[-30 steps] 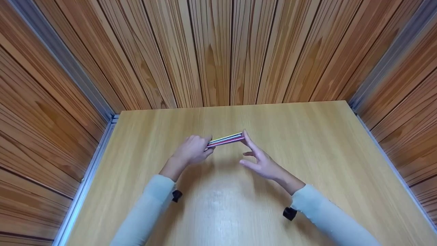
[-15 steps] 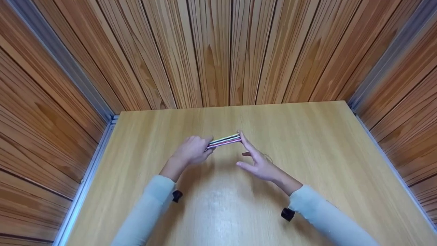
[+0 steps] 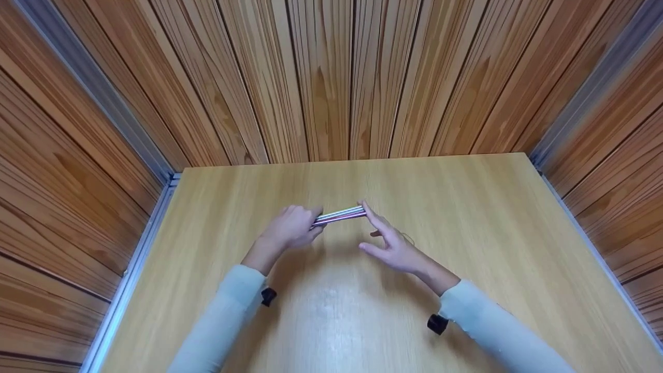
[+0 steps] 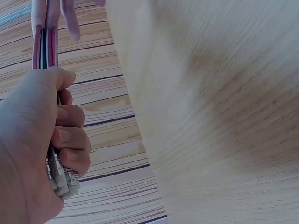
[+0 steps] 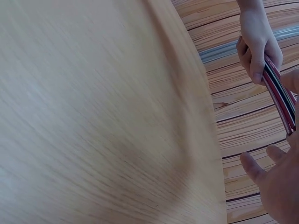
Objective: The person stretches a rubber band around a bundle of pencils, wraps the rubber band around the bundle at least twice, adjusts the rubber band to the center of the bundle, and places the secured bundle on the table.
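Observation:
A bundle of several pencils (image 3: 339,215) in red, black and other colours is held above the table, slanting slightly upward to the right in the head view. My left hand (image 3: 290,227) grips it with curled fingers. White erasers (image 4: 65,179) in metal ferrules stick out below the little finger in the left wrist view. At the opposite end, the straight fingers of my right hand (image 3: 393,248) lie against the pencil ends, thumb held apart. That contact also shows in the right wrist view, where the right palm (image 5: 280,191) partly hides the pencils (image 5: 279,95).
A thin tan loop (image 3: 408,238) shows at the back of the right hand. The wooden table (image 3: 331,311) stands between plank walls (image 3: 326,77) with metal rails (image 3: 140,248) along its sides. A small black device (image 3: 437,324) hangs at the right wrist, another (image 3: 269,296) at the left.
My right hand has shifted slightly left toward the left hand, and the far pencil ends have dipped a little. The thin loop has come into sight. The left hand stays in place.

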`<state>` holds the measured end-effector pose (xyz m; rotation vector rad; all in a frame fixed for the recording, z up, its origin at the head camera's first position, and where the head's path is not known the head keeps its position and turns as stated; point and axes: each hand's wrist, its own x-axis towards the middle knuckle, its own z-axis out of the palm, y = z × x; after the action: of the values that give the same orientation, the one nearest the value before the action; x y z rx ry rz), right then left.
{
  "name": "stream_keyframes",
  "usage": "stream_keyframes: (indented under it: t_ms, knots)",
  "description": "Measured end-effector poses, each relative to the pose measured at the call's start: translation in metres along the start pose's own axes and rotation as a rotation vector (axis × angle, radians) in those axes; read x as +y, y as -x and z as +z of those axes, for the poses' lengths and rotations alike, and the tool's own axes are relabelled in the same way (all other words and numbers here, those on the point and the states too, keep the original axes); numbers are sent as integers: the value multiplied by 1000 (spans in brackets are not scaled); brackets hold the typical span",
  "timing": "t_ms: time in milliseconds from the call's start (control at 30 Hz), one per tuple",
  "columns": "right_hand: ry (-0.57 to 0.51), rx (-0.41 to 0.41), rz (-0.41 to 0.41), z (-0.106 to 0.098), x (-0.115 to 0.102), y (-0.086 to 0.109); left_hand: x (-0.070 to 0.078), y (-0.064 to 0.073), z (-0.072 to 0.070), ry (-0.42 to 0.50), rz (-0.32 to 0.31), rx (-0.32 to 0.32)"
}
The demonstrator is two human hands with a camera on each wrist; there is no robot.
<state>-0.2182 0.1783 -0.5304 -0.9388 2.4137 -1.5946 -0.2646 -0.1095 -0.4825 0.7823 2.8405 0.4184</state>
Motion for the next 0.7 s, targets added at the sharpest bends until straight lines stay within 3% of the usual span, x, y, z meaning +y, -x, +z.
stream_keyframes:
  t_ms: [167,500,700]
  knots:
    - [10,-4,5,-6,0,-1,0,0,1,13,-15,-21]
    - [3,121,-10,-42,13,11,-12,7,-3,37,-43,-30]
    - [112,103,-22,-62,15,14,-15,8,-5,40,-31,-19]
